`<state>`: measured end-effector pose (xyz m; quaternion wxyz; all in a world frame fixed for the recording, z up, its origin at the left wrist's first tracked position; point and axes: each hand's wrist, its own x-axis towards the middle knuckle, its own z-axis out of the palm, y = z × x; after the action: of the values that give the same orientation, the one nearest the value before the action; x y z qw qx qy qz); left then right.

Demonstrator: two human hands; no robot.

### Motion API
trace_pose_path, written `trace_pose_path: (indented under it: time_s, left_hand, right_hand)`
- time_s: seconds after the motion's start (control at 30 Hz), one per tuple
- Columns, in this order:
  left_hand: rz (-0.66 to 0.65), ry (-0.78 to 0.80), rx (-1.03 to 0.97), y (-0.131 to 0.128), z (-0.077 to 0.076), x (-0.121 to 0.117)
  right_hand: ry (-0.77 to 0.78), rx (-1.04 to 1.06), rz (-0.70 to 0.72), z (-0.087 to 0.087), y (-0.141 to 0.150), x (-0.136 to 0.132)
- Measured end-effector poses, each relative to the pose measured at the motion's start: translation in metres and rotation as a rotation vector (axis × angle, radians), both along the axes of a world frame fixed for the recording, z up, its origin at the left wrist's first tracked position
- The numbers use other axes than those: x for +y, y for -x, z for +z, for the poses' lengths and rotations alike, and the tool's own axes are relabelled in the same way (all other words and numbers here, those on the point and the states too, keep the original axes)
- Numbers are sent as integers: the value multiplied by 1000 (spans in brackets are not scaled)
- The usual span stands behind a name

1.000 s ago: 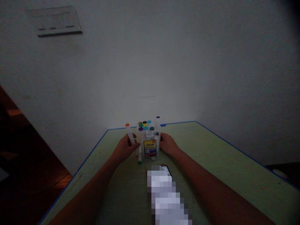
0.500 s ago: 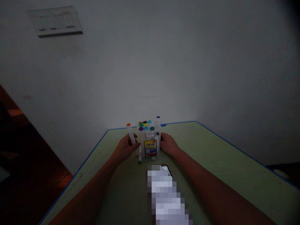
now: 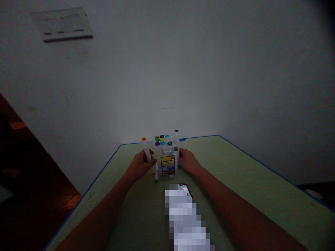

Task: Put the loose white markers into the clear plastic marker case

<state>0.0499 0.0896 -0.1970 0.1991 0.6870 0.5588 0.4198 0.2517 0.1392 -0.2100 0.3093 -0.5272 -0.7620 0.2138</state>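
Observation:
A clear plastic marker case with a yellow and blue label stands upright on the table, several markers with coloured caps inside it. To its left, my left hand is closed around a white marker with an orange cap, held upright and slightly tilted. A green-ended marker lies by the case's lower left corner. My right hand grips the right side of the case, its fingertips partly hidden behind it. One purple-capped marker rises above the others at the case's right rear.
The green table has a blue edge and meets a plain wall. Close to me lies a phone, mostly covered by a pixelated patch. A switch plate is on the wall at upper left.

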Motion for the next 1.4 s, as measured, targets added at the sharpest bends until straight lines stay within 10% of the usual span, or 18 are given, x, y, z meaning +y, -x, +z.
trace_pose_path:
  time_s: [1.4]
  left_hand:
    - [3,-6,5,2,-1,1]
  right_hand:
    - [9,-26,2,0,0,1]
